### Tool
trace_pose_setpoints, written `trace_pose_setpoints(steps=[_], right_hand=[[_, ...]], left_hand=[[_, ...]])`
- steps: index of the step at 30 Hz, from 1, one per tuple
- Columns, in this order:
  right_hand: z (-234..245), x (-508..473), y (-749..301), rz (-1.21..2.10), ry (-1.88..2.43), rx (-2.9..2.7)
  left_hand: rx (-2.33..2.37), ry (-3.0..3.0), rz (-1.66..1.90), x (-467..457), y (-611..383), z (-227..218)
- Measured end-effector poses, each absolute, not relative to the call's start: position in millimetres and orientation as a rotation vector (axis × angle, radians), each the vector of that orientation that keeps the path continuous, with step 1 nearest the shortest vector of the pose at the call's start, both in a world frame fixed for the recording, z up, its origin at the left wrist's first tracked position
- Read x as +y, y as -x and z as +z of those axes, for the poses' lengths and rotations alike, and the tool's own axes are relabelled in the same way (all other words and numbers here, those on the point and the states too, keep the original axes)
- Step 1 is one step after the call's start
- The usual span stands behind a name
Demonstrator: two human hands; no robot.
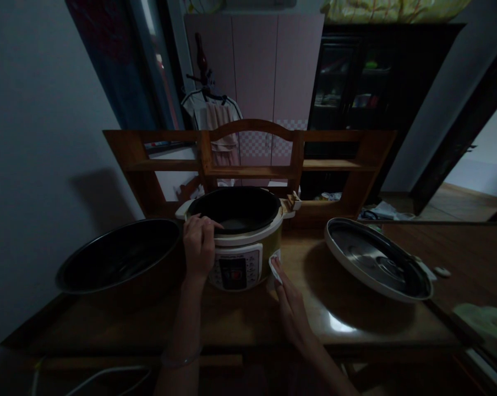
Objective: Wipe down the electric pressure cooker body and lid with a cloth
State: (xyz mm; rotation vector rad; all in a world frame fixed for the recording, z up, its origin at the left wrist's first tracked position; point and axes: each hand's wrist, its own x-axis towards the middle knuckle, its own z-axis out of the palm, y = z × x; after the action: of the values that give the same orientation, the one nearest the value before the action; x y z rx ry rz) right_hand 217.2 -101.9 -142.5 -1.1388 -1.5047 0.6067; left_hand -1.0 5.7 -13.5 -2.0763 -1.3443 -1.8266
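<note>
Gripping the cooker (242, 258) at its front-left rim, the left hand (198, 245) curls shut; the right hand (291, 308), fingers straight, presses a cloth (273, 263) against the cooker's lower right side.

From here the wooden table (339, 324) is varnished to a gloss, and the shelf unit (248, 165) behind is smooth wood too. The electric cooker (248, 250) has a glossy plastic rim. The inner pot (120, 256) beside it looks dark and matt, the lid (376, 258) shows polished metal, and the white cloth (274, 264) looks soft.
</note>
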Motion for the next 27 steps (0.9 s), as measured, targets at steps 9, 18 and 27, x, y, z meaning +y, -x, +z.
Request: trace_pose_setpoints(steps=[9,18,27], right_hand=[[-146.8,-108.9,-219.3,0.655,1.150,-1.517],[-142.1,-110.8,-221.4,0.707,1.183,-1.510],[-145.6,-113.9,-229.2,0.696,1.344,-1.319]], left_hand=[[-1.355,2.058,-1.829,6.7,0.5,-15.6],[-1.353,2.062,-1.833,5.5,-0.6,-14.2],[-1.367,2.146,-1.762,3.1,4.1,-8.9]])
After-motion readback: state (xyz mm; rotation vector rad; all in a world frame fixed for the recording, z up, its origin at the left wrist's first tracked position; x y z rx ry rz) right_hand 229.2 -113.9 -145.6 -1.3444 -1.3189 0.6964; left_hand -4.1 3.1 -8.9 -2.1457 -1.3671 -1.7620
